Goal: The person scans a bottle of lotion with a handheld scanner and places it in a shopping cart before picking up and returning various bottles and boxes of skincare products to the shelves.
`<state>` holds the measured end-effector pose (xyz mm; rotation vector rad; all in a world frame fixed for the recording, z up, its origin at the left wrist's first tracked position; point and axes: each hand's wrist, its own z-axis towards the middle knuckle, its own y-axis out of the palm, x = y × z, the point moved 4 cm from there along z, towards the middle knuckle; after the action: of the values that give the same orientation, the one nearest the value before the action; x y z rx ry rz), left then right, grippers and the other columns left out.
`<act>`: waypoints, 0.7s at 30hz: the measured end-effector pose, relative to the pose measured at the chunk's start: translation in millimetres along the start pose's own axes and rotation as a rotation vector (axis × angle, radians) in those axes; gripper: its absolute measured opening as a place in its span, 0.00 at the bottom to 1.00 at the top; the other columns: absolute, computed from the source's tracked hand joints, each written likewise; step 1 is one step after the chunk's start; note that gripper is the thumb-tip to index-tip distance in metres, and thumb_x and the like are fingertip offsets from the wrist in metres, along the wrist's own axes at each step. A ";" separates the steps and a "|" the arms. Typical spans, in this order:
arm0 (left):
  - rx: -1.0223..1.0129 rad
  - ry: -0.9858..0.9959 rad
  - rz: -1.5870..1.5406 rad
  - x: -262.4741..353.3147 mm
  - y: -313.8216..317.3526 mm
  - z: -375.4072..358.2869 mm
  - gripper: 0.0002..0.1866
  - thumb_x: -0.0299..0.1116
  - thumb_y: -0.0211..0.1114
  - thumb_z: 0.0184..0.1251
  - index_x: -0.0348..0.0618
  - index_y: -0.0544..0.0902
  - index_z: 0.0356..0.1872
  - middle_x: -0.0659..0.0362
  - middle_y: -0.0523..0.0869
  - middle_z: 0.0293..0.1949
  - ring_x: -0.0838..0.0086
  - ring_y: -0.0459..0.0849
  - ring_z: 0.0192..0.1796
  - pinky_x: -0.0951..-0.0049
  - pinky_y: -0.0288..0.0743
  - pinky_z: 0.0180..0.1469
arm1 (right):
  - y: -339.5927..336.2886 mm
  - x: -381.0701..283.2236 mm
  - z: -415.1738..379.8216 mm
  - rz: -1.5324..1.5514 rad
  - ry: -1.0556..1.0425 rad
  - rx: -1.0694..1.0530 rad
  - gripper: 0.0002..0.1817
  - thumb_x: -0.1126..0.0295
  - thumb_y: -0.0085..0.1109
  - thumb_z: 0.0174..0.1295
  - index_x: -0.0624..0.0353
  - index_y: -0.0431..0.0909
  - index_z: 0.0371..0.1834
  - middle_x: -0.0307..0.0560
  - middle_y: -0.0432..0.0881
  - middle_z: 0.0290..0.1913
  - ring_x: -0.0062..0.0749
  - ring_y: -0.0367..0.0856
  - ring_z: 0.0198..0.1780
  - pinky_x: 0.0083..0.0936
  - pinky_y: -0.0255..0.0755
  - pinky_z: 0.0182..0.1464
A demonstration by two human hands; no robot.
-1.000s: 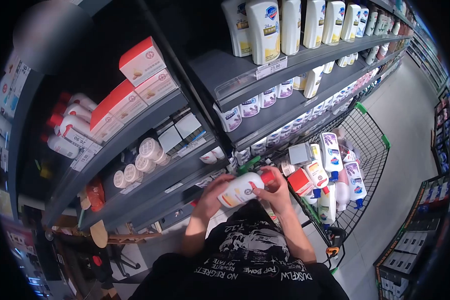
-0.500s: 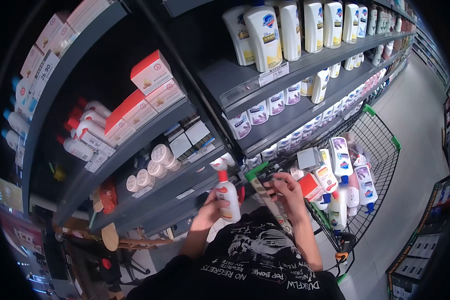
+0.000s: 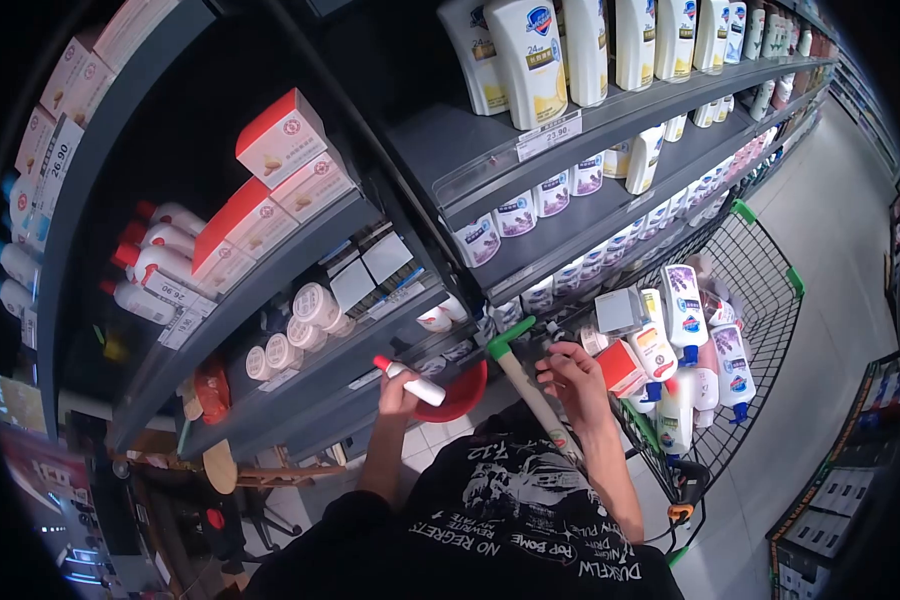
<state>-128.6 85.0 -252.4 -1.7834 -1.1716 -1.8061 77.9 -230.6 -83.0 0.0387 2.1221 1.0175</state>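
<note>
White and red-capped, a bottle (image 3: 427, 391) is being clasped in the left hand (image 3: 398, 394), its long axis slanting, cap (image 3: 381, 362) toward the shelf (image 3: 335, 343) and base on the side of the farther right hand (image 3: 581, 386), whose loosely curled fingers are being held near the cart handle (image 3: 533, 397).

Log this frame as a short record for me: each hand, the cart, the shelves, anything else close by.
Left hand: gripping a white red-capped bottle, held tilted
Right hand: fingers loosely curled, nothing visible in it, beside the handle bar
Cart: pump bottles, a red-fronted box, other goods
Left shelves: red-and-white cartons, round tubs, more bottles
Right shelves: yellow-labelled bottles, purple-labelled bottles
Behind held bottle: red rounded container, partly hidden
</note>
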 end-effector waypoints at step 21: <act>0.717 0.649 0.871 48.3 56.0 68.1 0.25 0.29 0.82 0.40 0.32 0.83 0.42 0.45 0.85 0.43 0.51 0.81 0.49 0.58 0.71 0.55 | -5.0 10.3 8.0 -0.085 0.046 0.031 0.11 0.77 0.57 0.64 0.60 0.76 0.49 0.48 0.86 0.39 0.25 0.84 0.35 0.18 0.77 0.37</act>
<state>-49.8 116.4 -198.5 -0.9201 -0.5158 -1.0759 77.3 -225.3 -96.0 -0.0594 2.1622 0.9444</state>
